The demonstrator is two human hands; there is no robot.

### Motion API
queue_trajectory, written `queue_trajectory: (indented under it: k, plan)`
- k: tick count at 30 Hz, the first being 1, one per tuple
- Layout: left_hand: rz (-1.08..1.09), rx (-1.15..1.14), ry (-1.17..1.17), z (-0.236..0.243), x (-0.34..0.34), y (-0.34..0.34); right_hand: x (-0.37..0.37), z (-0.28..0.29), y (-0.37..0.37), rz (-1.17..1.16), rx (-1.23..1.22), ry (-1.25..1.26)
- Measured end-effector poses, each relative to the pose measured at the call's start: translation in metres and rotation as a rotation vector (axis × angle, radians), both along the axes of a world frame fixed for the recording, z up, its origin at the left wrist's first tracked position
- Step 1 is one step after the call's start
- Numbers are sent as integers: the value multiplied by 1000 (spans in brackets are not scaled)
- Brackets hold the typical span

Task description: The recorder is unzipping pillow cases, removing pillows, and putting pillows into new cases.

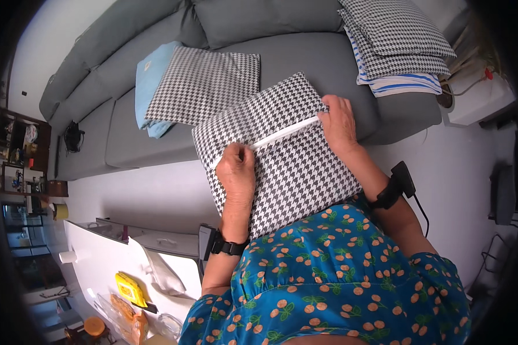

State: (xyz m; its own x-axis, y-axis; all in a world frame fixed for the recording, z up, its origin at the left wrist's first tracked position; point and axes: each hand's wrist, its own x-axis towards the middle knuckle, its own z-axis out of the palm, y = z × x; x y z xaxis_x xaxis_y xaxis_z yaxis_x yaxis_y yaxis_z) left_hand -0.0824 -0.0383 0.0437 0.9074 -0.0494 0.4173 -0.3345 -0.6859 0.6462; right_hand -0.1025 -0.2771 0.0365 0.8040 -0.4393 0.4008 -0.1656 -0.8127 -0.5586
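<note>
A black-and-white houndstooth cushion (pixel 299 172) rests against my lap and the sofa's front edge. A white zipper strip (pixel 285 133) runs slantwise across its face. My left hand (pixel 236 168) is closed in a pinch at the strip's left part; the fingers hide whatever small piece they grip there. At the strip's other end, my right hand (pixel 338 123) clasps the cushion's right edge, with the thumb on the face near the strip. A second houndstooth cushion (pixel 204 80) lies just beyond on the sofa, partly over a light blue cushion (pixel 149 86).
The grey sofa (pixel 293 54) spans the far side. Houndstooth cushions (pixel 400 37) are stacked on its right end above a blue-striped one (pixel 408 85). At lower left, a white table (pixel 92 253) holds a yellow wipes pack (pixel 131 288) and a white cloth (pixel 158 270).
</note>
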Motion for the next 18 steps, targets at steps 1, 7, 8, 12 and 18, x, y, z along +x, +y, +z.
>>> queue_trajectory:
  k: [1,7,8,12,18]
  plan:
    - [11,32,-65,2,-2,-2,-1,13,8,160,-85,-75]
    - [17,61,-192,7,-5,-6,0,27,67,763,-178,-100]
    - [14,46,-204,7,-6,-6,3,20,66,772,-178,-100]
    - [89,72,-270,7,-4,4,9,8,58,764,-30,-13]
    - [120,144,-287,-6,0,34,6,16,58,817,-8,-108]
